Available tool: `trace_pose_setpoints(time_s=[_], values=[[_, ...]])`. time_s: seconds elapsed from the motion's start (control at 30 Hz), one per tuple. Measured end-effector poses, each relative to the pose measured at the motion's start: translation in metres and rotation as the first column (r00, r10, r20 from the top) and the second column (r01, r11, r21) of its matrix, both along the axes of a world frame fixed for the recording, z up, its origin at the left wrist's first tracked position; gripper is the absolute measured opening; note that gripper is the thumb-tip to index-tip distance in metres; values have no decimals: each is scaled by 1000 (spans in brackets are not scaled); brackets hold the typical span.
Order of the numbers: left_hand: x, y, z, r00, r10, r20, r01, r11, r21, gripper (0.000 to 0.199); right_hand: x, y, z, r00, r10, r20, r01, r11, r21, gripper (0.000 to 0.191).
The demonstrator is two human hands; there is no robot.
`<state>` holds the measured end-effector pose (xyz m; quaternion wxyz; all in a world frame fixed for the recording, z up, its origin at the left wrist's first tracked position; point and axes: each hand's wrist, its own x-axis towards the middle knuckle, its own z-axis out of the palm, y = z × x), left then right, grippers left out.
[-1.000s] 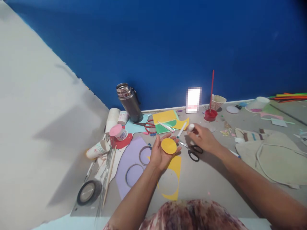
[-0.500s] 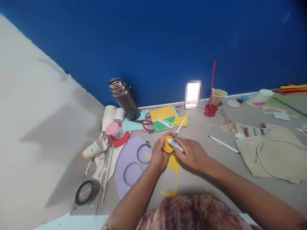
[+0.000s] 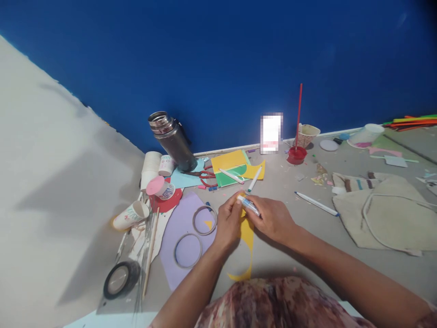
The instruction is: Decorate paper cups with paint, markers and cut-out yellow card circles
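Note:
My right hand (image 3: 273,214) is closed around a small glue stick (image 3: 251,206) with a white cap and a blue-and-white label. Its capped end points to the upper left, against the fingers of my left hand (image 3: 230,217). Those left fingers are bent round a yellow paper circle (image 3: 241,194), now mostly hidden behind the hand. The left thumb lies by the white cap; whether it grips the cap I cannot tell. Below both hands is a yellow paper offcut (image 3: 247,239) with a round cut-out.
At the left are purple paper (image 3: 167,262) with two rings, a tape roll (image 3: 118,280) and paper cups (image 3: 131,215). A flask (image 3: 174,146), red-handled scissors (image 3: 207,175) and markers (image 3: 254,178) stand or lie behind. To the right are a blue-tipped marker (image 3: 317,203) and a cloth bag (image 3: 392,218).
My left hand has turned, so its thumb and fingers now cover most of the yellow circle and meet the glue stick's cap. The view has shifted slightly.

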<state>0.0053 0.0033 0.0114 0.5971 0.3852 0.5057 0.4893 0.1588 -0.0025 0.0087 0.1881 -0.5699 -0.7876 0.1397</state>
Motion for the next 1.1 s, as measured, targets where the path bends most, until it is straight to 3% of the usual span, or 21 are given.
trace_pose_setpoints(time_s=[0.23,0.33,0.43,0.53,0.63,0.73,0.8,0.93,1.0,1.1], values=[[2,-3,-3,998,41,43,-42,999,8,30,-1,2,-7,996,-31,-81,30,999,-21,33],[2,-3,-4,999,48,3,-48,997,62,28,-1,3,-7,982,-61,-178,47,995,-85,31],[4,-4,-4,997,52,60,-54,998,37,29,-2,4,-6,935,-82,-345,29,987,-156,30],[5,-6,-2,994,66,89,-67,998,3,33,-2,6,-3,827,-116,-551,-30,968,-249,30],[6,-7,-2,997,61,37,-62,998,-1,38,-2,8,-2,658,-225,-719,-133,905,-405,41],[7,-7,-2,997,65,44,-66,998,13,37,-3,10,-3,493,-358,-793,-241,819,-520,50],[8,-7,-2,994,65,88,-66,998,0,39,-3,11,-4,457,-403,-793,-275,783,-557,50],[7,-8,-3,990,71,123,-68,997,-29,41,-1,12,-7,444,-418,-793,-293,768,-569,52],[5,-8,-4,995,65,76,-65,998,-1,37,1,11,-8,479,-372,-795,-247,812,-529,48],[2,-6,-6,998,54,-37,-52,997,53,34,4,10,-8,723,-173,-669,-63,948,-313,29]])
